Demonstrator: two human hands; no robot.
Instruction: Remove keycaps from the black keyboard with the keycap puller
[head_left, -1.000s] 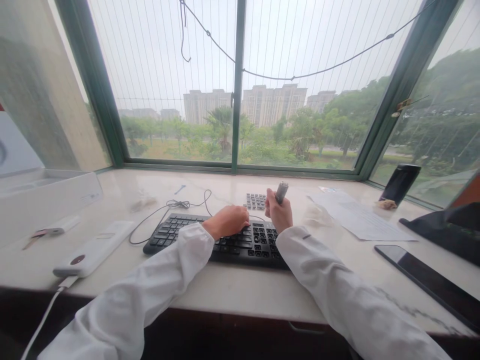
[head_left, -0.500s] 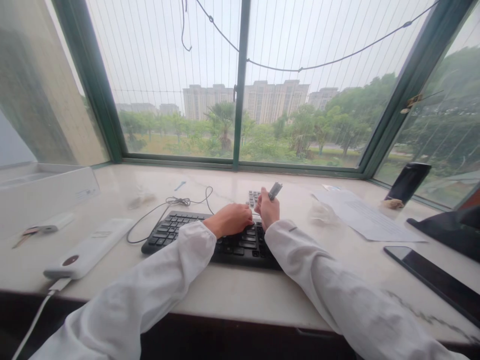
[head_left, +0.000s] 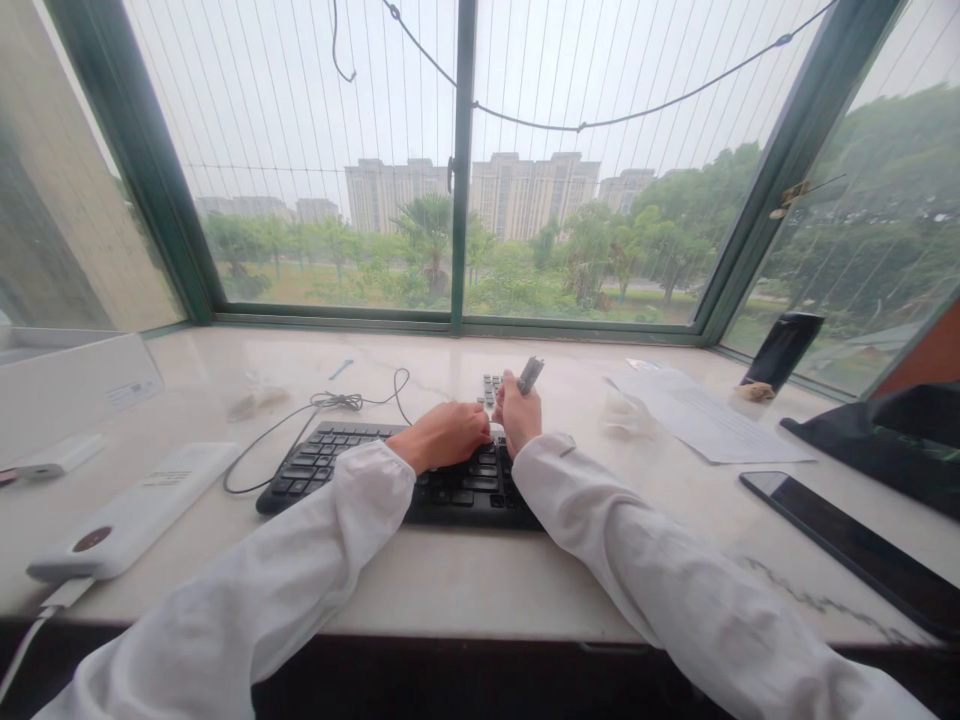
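A black keyboard [head_left: 465, 500] lies on the pale sill in front of me. My left hand [head_left: 450, 435] rests over its right half, fingers curled together; what they pinch, if anything, is hidden. Close beside it, my right hand [head_left: 519, 415] is closed around a short dark-grey stick-like piece [head_left: 532, 374], whose end sticks up out of the fist. The two hands' fingertips nearly meet above the keys. Just beyond them are rows of small greyish key-like pieces [head_left: 491, 384], partly covered by my right hand.
A coiled cable [head_left: 337, 401] lies behind the keyboard. On the left are a white power bank [head_left: 142, 510] and a white box [head_left: 82, 375]. To the right are crumpled clear plastic [head_left: 628, 415], a paper sheet [head_left: 720, 420], a phone [head_left: 832, 535] and a black bag [head_left: 885, 450].
The whole view has shifted, so things appear farther left. Both hands keep their closed grips over the keyboard, with hardly any movement relative to it.
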